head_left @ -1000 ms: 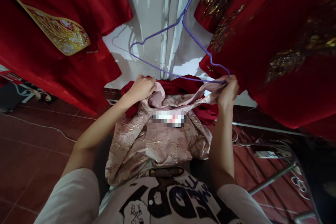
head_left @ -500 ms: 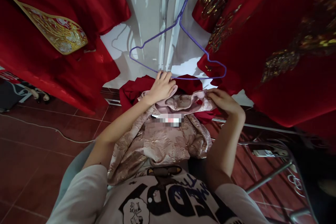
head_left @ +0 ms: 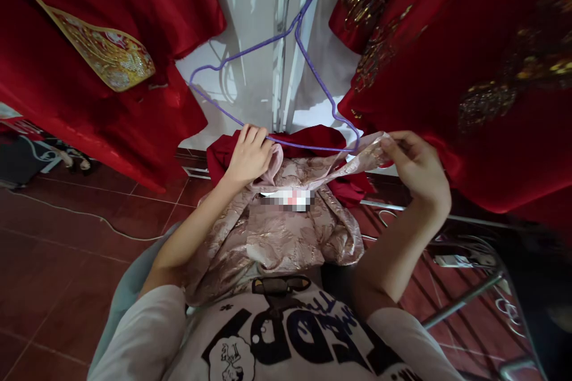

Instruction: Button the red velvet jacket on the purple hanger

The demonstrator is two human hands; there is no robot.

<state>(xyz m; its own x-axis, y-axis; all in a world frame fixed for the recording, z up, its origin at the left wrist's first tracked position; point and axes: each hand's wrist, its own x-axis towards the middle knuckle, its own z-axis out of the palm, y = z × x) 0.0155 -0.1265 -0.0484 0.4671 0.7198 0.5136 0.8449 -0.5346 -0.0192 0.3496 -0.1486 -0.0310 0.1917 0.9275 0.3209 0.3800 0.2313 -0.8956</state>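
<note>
Head view, looking down past your white printed shirt (head_left: 286, 339): your left hand (head_left: 250, 155) is closed over the left side of the collar of a pink brocade garment (head_left: 277, 232), its fingers curled round the fabric and touching the bottom wire of a purple wire hanger (head_left: 272, 41). Your right hand (head_left: 417, 164) pinches the right edge of the collar between thumb and fingertips, drawing it out toward the hanger's right shoulder. The garment hangs from both hands in front of your chest — its body falls loose below, with a blurred label just under the neckline. To do this step well, it would help to keep the collar spread taut between the hands, hold the hanger steady with the left, and ease the right shoulder of the fabric over the wire end rather than tugging, since the brocade looks slippery and the thin wire could snag the lining. Behind the pink garment a red cloth (head_left: 286, 143) lies bunched, just beyond your hands. Red embroidered robes (head_left: 469, 71) hang close on the right and more red cloth with a gold panel (head_left: 107, 53) on the left, against a white wall (head_left: 250, 6). Below is a dark red tiled floor (head_left: 58, 250) with a thin cable (head_left: 89, 216) across it at left — at right, a metal frame (head_left: 465, 303) and a white power strip (head_left: 451, 261).
</note>
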